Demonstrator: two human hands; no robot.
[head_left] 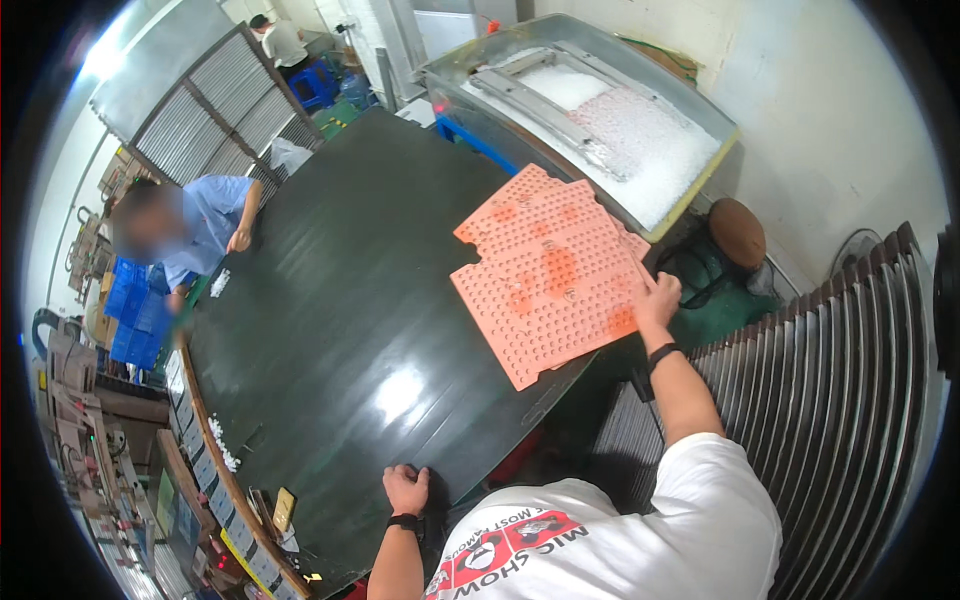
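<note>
Pinched in my right hand (657,300) is the right edge of a salmon-orange perforated board (545,300), dotted with rows of round holes and darker orange patches. Beneath it and toward the back, more boards of the same kind (515,205) lie fanned out at the right side of the dark table (330,290). My left hand (407,490) rests on the table near its front edge, fingers curled in, with nothing visible in it.
Behind the boards stands a large clear bin (690,190) holding white granules and a metal frame. Ribbed metal racks (800,390) rise at my right. A co-worker in blue (210,220) leans at the far left edge. Small white pieces (222,445) and a yellow object (285,510) lie at left.
</note>
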